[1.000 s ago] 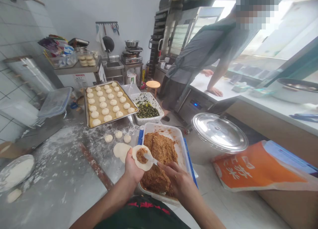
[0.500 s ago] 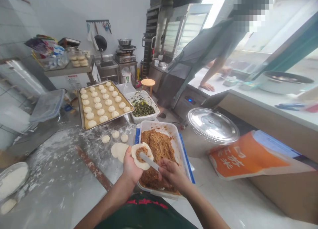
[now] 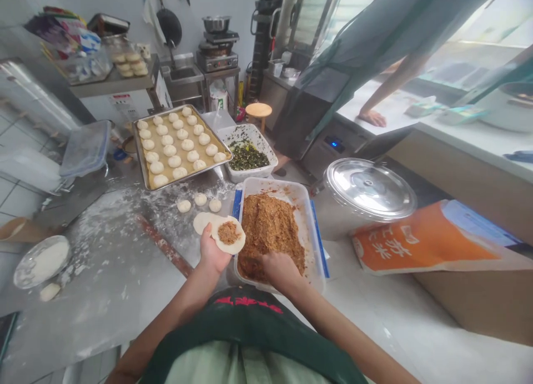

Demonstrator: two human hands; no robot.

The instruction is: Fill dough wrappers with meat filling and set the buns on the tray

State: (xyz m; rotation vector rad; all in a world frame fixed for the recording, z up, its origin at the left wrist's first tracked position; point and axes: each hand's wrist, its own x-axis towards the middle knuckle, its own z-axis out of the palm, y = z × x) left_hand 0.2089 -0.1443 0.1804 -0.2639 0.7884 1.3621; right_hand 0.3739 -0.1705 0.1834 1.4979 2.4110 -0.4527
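Note:
My left hand [image 3: 210, 251] is cupped under a round dough wrapper [image 3: 220, 238], which holds a small mound of brown minced filling [image 3: 229, 233]. My right hand [image 3: 281, 272] is curled and pressed into a large heap of the same filling [image 3: 270, 234], inside a white plastic tub [image 3: 277, 185]. The pale spatula it gripped earlier is buried or hidden there. Just beyond my left hand, a second flat wrapper [image 3: 201, 223] lies on the floured steel table [image 3: 104, 278], near several small dough balls [image 3: 200, 199].
A metal tray [image 3: 135, 142] of several filled buns sits beyond the tub, beside a tub of chopped greens [image 3: 245, 157]. To the right are a steel pot lid [image 3: 370, 188] and an orange sack [image 3: 416, 245]. A co-worker's hand [image 3: 372, 117] rests on a far counter.
My right hand has moved off the wrapper and down into the filling in the tub, taking the spatula out of sight. The whole scene has shifted upward in view.

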